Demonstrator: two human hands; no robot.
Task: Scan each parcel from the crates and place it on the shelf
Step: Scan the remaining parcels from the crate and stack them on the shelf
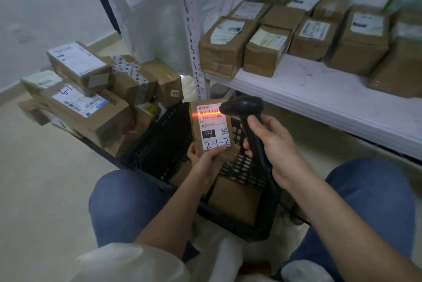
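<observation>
Head view. My left hand [204, 160] grasps the small brown parcel [211, 127] from its bottom end, thumb pressed on the lower edge of the white label with "2-1-2" written in blue. The parcel is held upright, just above the black crate [159, 142], label facing me. My right hand [272, 144] is wrapped around the handle of the black scanner [245, 108], fingers curled tight on the grip. The scanner head sits just right of the parcel's top, and its red line falls across the barcode at the top of the label. More brown boxes lie inside the crate, under the parcel. Left of the crate, a pile of cardboard parcels [91, 94] is heaped on the floor, one marked in blue pen. Right of and above the crate, the white shelf [319, 99] carries a row of brown boxes [285, 37] with labels up. My knees in blue jeans flank the crate's near side.
</observation>
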